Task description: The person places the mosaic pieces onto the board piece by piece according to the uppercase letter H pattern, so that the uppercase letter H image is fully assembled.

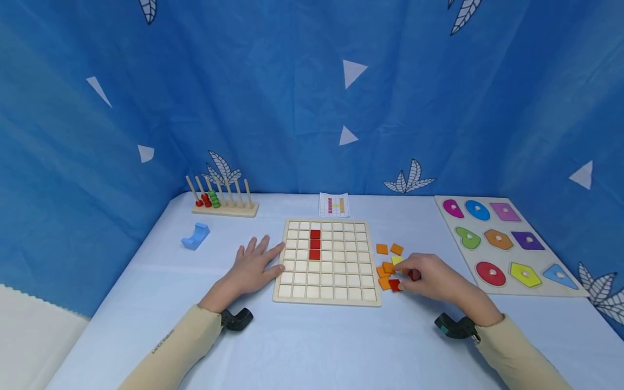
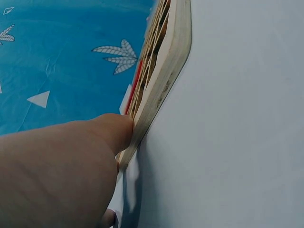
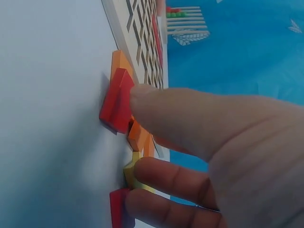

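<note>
A wooden grid board (image 1: pixel 341 267) lies flat in the middle, a column of red tiles (image 1: pixel 315 244) in its cells. At its left edge my left hand (image 1: pixel 251 268) rests palm down, fingers spread; the thumb (image 2: pixel 114 133) touches the wooden side. To the right of the board, my right hand (image 1: pixel 434 279) is over a loose group of orange tiles (image 1: pixel 382 248). Its thumb touches a tilted red tile (image 3: pixel 116 104). Two fingertips, apart from the thumb, touch a yellow tile (image 3: pixel 129 173) and a second red tile (image 3: pixel 117 209).
A pattern card (image 1: pixel 334 206) lies behind the board. Back left stands a wooden peg abacus (image 1: pixel 226 209) with red and green beads, a blue curved block (image 1: pixel 196 236) in front of it. A shape puzzle board (image 1: pixel 468 260) with knobbed pieces lies at the right.
</note>
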Motion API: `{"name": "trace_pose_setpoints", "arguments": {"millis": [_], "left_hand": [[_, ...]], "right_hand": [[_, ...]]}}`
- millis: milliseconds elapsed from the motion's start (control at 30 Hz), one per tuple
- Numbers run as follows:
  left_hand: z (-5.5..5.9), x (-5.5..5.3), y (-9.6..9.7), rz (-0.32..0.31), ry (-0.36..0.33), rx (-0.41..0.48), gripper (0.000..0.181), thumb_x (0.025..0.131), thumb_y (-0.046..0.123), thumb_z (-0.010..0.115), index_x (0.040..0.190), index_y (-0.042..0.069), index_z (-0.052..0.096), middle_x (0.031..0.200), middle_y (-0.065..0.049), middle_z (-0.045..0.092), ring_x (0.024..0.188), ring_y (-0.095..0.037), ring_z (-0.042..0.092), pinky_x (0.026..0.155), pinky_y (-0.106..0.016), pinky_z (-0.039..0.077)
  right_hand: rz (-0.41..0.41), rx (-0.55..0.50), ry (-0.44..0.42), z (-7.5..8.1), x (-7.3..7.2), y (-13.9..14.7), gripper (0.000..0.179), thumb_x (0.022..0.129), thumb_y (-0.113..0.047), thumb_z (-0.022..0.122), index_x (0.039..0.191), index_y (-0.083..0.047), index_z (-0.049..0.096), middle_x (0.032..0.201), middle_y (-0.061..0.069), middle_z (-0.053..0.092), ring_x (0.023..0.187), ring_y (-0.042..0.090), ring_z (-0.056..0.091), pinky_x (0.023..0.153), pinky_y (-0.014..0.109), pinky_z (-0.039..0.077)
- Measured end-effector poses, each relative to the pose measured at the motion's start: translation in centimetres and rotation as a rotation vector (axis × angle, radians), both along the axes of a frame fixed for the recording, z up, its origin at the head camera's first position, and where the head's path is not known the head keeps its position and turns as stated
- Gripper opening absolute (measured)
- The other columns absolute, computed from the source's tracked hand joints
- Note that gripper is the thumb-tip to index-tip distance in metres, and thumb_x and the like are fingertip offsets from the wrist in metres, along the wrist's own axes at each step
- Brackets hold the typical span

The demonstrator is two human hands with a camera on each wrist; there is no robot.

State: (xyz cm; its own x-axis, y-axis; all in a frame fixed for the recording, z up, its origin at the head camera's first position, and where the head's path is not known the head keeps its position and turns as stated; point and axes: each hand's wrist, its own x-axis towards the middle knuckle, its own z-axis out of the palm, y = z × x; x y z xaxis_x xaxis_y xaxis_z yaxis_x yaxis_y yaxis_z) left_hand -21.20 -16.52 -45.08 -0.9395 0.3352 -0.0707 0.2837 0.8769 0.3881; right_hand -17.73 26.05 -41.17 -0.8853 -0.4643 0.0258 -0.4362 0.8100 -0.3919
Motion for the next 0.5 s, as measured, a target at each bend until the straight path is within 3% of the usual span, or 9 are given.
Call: {"name": "trace_pose_setpoints", "arguments": {"millis": [233,500], "left_hand": [[-0.03,-0.01,0.08,-0.001,0.010,-0.006,0.065,0.102,0.044,0.056,0.159,0.020,0.038,0.167,-0.027,0.021,0.154,-0.056,0.010,0.118,-0.077,0.009],[0.15,0.15,0.03,0.002,0.004,0.001,0.065,0.102,0.044,0.056,0.159,0.019,0.039,0.168,-0.026,0.021,0.154,-0.056,0.010,0.118,-0.077,0.008]], "right_hand": [[0.011,-0.006,-0.031,-0.17,0.28,-0.28,0.037,0.076,-0.026,0.091,0.110,-0.016,0.079,0.082,-0.011,0.062,0.074,0.005,0.049,0.060,0.018,0.043],[-0.009,0.014,-0.026,-0.86,0.28,-0.74,0.036,0.074,-0.022,0.092,0.107,-0.016,0.080,0.088,-0.009,0.065,0.074,0.005,0.050,0.062,0.017,0.047]]}}
